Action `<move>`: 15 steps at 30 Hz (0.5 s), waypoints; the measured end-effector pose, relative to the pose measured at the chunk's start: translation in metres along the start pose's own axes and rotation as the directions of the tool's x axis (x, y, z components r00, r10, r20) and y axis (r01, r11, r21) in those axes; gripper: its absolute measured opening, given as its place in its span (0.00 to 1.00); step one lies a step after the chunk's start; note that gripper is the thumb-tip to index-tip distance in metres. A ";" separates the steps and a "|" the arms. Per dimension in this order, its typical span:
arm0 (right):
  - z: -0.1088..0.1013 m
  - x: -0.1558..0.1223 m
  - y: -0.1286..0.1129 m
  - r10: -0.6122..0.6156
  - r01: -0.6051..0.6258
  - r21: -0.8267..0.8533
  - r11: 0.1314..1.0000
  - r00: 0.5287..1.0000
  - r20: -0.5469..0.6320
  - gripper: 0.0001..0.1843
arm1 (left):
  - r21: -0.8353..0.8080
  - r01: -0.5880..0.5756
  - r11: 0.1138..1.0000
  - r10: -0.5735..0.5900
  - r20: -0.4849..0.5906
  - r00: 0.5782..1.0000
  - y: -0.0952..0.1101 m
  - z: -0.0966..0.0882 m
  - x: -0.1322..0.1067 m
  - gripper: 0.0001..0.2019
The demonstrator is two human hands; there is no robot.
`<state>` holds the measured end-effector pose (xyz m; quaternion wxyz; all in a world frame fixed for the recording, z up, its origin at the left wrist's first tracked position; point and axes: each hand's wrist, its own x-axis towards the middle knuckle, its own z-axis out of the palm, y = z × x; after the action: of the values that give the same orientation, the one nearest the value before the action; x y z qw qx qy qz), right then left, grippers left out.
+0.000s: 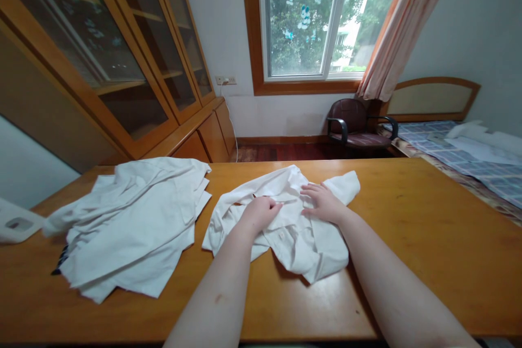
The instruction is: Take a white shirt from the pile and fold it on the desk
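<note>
A crumpled white shirt [299,255] lies on the wooden table in front of me, one sleeve [346,185] stretching to the right. My left hand [261,213] is closed over its middle, with the fingers curled and the thumb pointing right, gripping the cloth. On the right part of the same shirt rests my right hand [323,204], open and flat with the fingers apart. To the left, a loose pile of white garments [138,223] is heaped in several layers.
The wooden table [428,239] spans the foreground. A white plastic object [18,223] with a hole sits at its left edge. Beyond are a glass-door cabinet [175,114], a dark red armchair [359,125] under the window, and a bed [468,147] at right.
</note>
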<state>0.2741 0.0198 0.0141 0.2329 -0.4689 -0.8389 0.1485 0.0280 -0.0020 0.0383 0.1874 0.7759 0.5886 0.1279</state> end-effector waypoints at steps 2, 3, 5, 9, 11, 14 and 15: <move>0.003 0.000 0.000 0.011 -0.010 -0.031 0.999 0.999 0.041 0.24 | 0.014 -0.020 1.000 0.020 -0.008 1.000 0.003 -0.002 0.000 0.20; 0.004 0.000 0.001 0.015 -0.013 -0.033 0.999 0.998 0.056 0.21 | 0.035 -0.034 0.999 0.036 -0.061 0.997 0.004 -0.002 0.000 0.18; 0.004 0.001 0.001 0.021 -0.019 -0.025 0.999 0.997 0.071 0.17 | 0.093 -0.072 0.993 0.088 -0.174 0.981 0.005 -0.001 0.000 0.12; 0.004 0.002 -0.001 0.006 -0.007 0.017 1.000 0.998 0.069 0.12 | 0.151 -0.111 0.982 0.119 -0.046 0.992 -0.001 0.010 0.004 0.19; 0.003 0.004 -0.002 -0.009 0.008 0.023 1.000 0.998 0.064 0.11 | 0.145 -0.109 0.983 0.102 0.053 0.993 -0.005 0.015 0.007 0.22; 0.000 0.004 -0.003 0.010 -0.010 0.006 1.000 0.999 0.041 0.10 | 0.140 -0.067 0.988 0.064 0.021 0.998 -0.010 0.018 0.009 0.25; 0.000 0.004 -0.003 0.022 -0.022 -0.001 1.000 0.999 0.029 0.10 | 0.132 -0.046 0.990 0.046 -0.003 0.999 -0.011 0.018 0.010 0.26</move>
<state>0.2700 0.0216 0.0169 0.2192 -0.4760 -0.8370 0.1577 0.0289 0.0073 0.0171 0.1310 0.7996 0.5783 0.0956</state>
